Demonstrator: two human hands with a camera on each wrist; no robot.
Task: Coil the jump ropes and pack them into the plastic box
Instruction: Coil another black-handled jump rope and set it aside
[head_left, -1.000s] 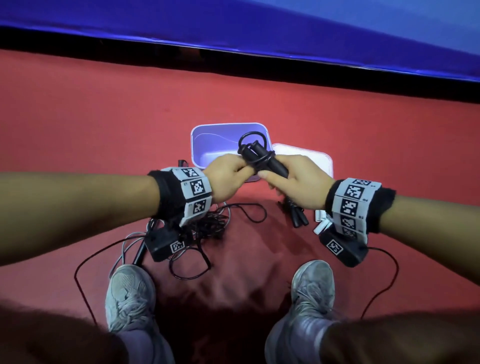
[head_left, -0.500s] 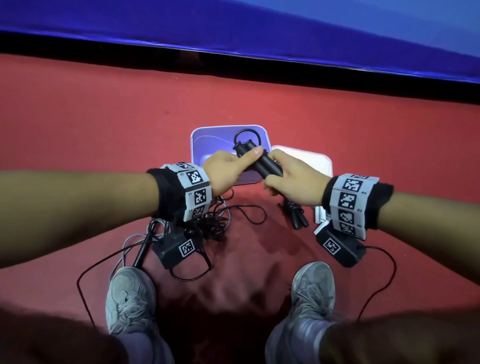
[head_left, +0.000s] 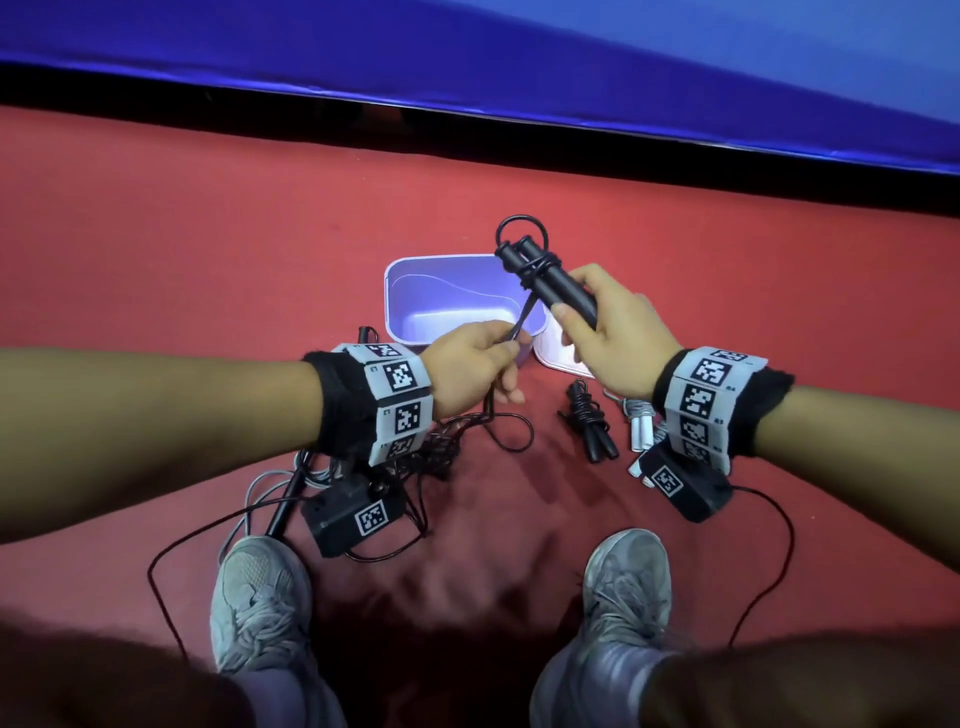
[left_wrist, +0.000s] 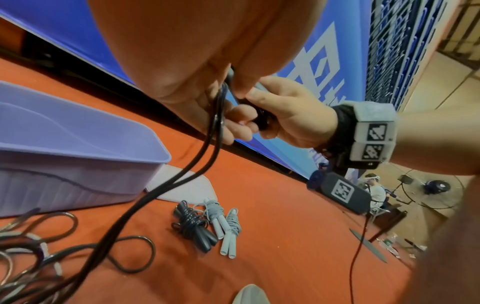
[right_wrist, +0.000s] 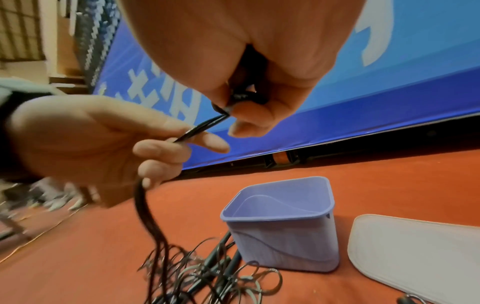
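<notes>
Presently held: one black jump rope (head_left: 545, 283), its two handles side by side in the right hand (head_left: 608, 332), fingers curled round them, a few turns of cord wound about the handles and a small loop standing above their far ends. Left hand (head_left: 472, 366): pinches the doubled cord just below the handles; the cord hangs from it to the floor.

Plastic box (head_left: 415, 291): lilac, open, upright on the red floor (head_left: 208, 260), just beyond both hands; nothing visible inside. Lid (right_wrist: 415, 246): pale, flat on the floor, touching the box on its right.

Coiled black rope (head_left: 589, 423): on the floor near the lid, handles together. Coiled grey rope (left_wrist: 226, 226): just beside it, to its right.

Loose ropes (right_wrist: 207, 277): black and grey, tangled on the floor beneath the left wrist, beside the box.

Grey shoes (head_left: 260, 597): one either side, near edge of the head view.
</notes>
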